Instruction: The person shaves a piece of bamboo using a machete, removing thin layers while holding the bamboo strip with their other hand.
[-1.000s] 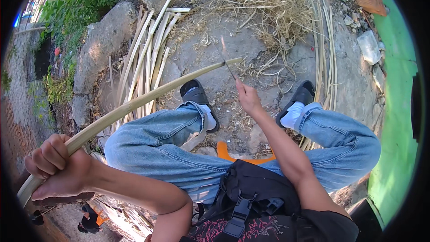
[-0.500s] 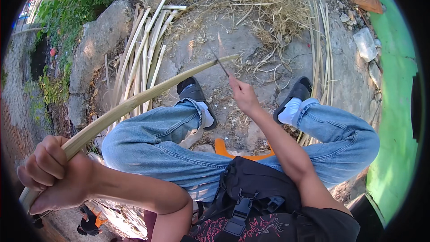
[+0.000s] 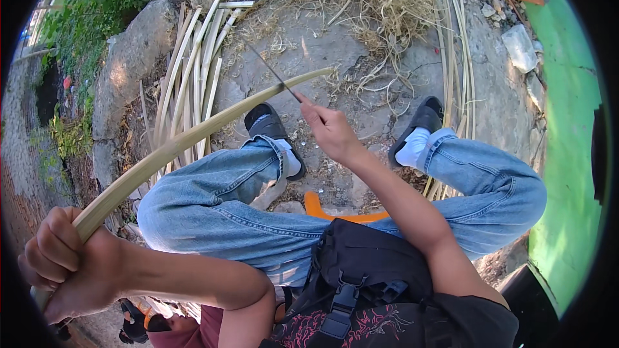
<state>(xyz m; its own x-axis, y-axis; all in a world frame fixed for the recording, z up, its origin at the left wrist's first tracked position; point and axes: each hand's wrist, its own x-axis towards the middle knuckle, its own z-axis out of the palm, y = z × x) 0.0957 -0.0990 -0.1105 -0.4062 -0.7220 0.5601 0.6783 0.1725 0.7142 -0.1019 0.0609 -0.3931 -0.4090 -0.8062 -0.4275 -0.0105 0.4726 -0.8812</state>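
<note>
1. L hand (image 3: pixel 68 264), nearest the cam at lower left: fist wrapped tight round the butt end of a long bamboo strip (image 3: pixel 187 142), which arcs up and right across the left knee.
2. R hand (image 3: pixel 329 129), mid-frame past the knees: fingers pinched shut on a thin knife (image 3: pixel 274 76); blade angles up-left and crosses the strip just short of its far tip.
3. Progress, as a judgement: shaving looks to be at the tip end; can't tell how much of the strip is already dressed.
4. Left of the feet: bundle of strips (image 3: pixel 193 84) lying on the ground, prob. stock or finished pieces, can't tell which.
5. Farthest: pile of dry shavings (image 3: pixel 380 0) at top, so a fair bit of trimming looks done.
</note>
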